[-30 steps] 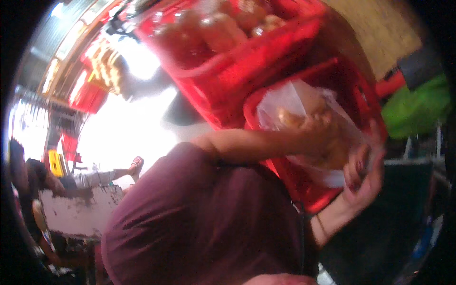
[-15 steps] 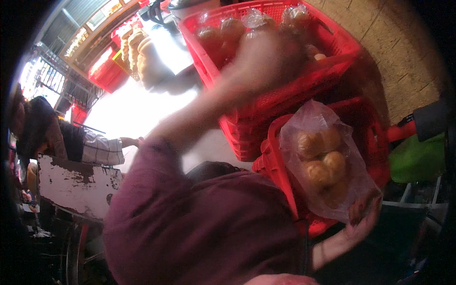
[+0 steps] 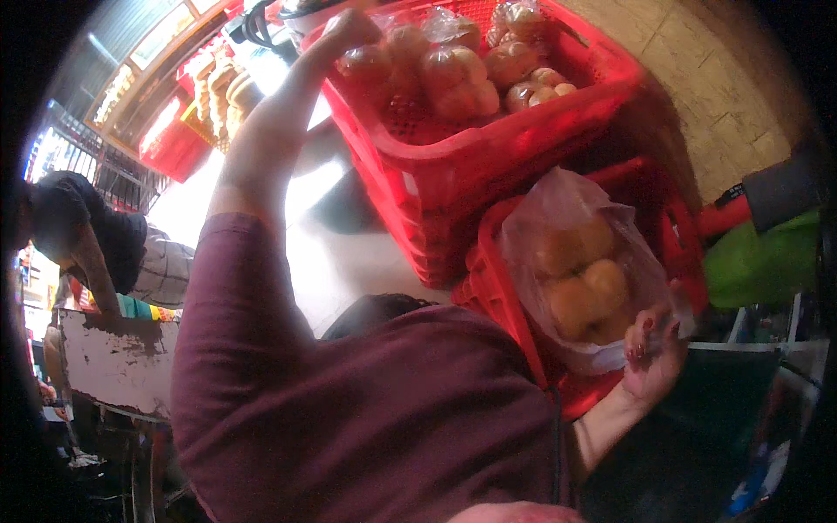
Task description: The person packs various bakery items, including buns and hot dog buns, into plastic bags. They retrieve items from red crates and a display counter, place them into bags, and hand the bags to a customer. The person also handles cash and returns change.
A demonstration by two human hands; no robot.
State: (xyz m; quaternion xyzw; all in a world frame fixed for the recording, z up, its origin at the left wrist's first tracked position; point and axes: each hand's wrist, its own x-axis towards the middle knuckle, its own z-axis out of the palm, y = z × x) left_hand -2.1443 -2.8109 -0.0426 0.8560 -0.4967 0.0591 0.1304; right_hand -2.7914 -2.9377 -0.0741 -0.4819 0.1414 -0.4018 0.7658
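Observation:
Stretched far up and left, my left hand (image 3: 353,33) is at the far left corner of a red plastic basket (image 3: 523,131), beside a bagged bun (image 3: 364,63). Its fingers are too unclear to read. Several clear bags of round buns (image 3: 458,83) lie in that basket. My right hand (image 3: 652,353) is closed on the near end of a translucent plastic bag (image 3: 645,248), with fingers curled over its edge. Several golden buns (image 3: 588,292) show through that bag, which rests on a second, nearer red basket (image 3: 513,301).
At the left, another person (image 3: 91,235) leans over a worn white panel (image 3: 118,362). Further back, long bread loaves (image 3: 214,91) are beside a red container (image 3: 174,148). On the right are a green object (image 3: 763,270) and tiled floor (image 3: 697,78).
My left hand has moved left and away from the middle of the far basket to its far left corner, uncovering the bagged buns. My right hand has shifted slightly left, still gripping the bag.

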